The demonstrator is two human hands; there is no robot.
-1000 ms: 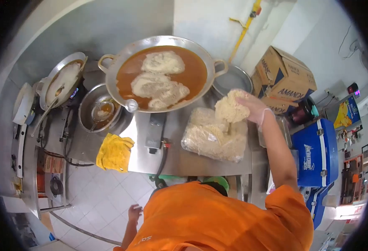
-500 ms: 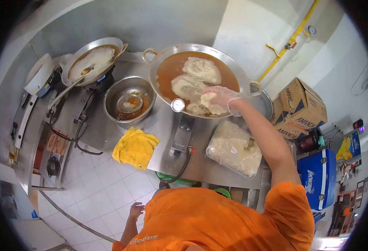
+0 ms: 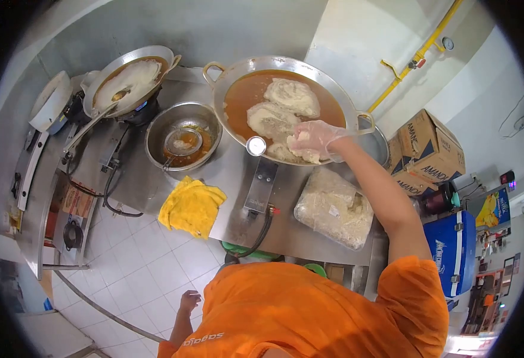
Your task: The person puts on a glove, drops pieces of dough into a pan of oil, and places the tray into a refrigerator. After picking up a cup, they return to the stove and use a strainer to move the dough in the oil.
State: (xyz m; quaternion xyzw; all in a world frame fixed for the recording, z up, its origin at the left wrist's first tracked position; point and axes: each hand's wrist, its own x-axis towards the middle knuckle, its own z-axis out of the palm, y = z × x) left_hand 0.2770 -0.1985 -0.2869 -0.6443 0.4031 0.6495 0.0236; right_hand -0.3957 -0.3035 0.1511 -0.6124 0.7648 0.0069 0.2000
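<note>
My right hand (image 3: 318, 140), in a clear plastic glove, is over the front right of a large two-handled pan (image 3: 352, 107). Its fingers are closed around a pale, crumbly clump of food (image 3: 302, 138). Brown oil (image 3: 238, 92) in the pan carries pale foaming patches (image 3: 290, 96), the nearest just beside my fingers. A round dial thermometer (image 3: 256, 146) sits at the pan's front rim. Below my right forearm lies a clear plastic bag of pale food (image 3: 333, 209). My left hand (image 3: 190, 300) hangs low at my side, fingers loosely apart and holding nothing.
A steel bowl (image 3: 154, 143) holds a small strainer (image 3: 183, 143). Further left, a second pan (image 3: 160, 49) contains foaming oil and a long-handled ladle (image 3: 89, 125). A yellow cloth (image 3: 191, 207) hangs over the counter edge. Cardboard boxes (image 3: 429, 152) and a blue cooler (image 3: 453, 253) stand right.
My right hand stays over the pan's front right with the pale clump, shifting only slightly. My left hand still hangs down. The whole view has tilted a little.
</note>
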